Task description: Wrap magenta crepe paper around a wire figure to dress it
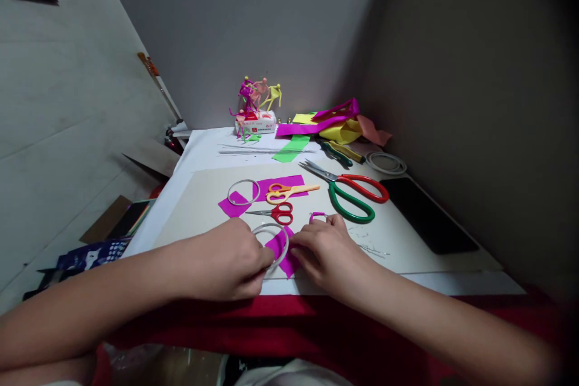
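Note:
My left hand (230, 259) grips a clear plastic ring (270, 247) at its lower edge. The ring rests over a piece of magenta paper (281, 251), and my right hand (326, 250) pinches that paper from the right. A small magenta loop (318, 216) lies just beyond my right fingers. Farther up the cream board (203, 217) are small red-handled scissors (275, 213), yellow scissors (289, 192), large red-and-green scissors (350, 196), and a second ring (243, 192) on magenta paper (235, 205).
Along the back stand wire-and-paper figures (256, 96) on a white box (254, 126). Thin wires (265, 149), coloured paper (325, 123), pliers (335, 152) and a wire coil (386, 163) lie nearby. A black tablet (427, 214) lies right; walls flank the table.

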Demonstrator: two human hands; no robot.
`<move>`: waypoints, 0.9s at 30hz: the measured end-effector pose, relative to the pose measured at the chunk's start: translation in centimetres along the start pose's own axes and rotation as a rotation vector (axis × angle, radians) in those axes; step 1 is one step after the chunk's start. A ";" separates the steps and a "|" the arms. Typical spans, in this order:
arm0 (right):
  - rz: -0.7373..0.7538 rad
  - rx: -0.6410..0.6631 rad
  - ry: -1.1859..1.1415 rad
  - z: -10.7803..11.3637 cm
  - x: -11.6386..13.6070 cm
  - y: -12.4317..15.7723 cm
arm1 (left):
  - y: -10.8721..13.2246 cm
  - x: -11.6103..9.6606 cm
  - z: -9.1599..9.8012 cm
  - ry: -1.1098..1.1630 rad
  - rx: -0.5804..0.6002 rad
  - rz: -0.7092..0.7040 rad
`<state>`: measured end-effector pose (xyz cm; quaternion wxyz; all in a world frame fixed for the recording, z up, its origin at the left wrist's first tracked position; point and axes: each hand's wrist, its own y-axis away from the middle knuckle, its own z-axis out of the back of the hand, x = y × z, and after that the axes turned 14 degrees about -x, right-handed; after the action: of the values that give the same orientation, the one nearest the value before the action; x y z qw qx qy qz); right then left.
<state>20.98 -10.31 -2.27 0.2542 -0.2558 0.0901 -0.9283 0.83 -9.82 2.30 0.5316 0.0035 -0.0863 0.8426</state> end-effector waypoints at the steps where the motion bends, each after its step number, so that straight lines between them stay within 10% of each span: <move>1: -0.003 -0.002 -0.002 -0.1 -0.1 0.0 | 0.1 0.0 -0.4 -0.019 -0.007 -0.004; 27: 0.206 -0.059 0.100 -1.1 -1.3 2.0 | 1.5 2.0 -4.4 -0.097 -0.333 -0.148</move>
<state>22.27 -11.31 -4.35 0.3356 -0.2059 0.1559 -0.9059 -1.02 -8.01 -2.04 0.5804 -0.0375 -0.2498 0.7742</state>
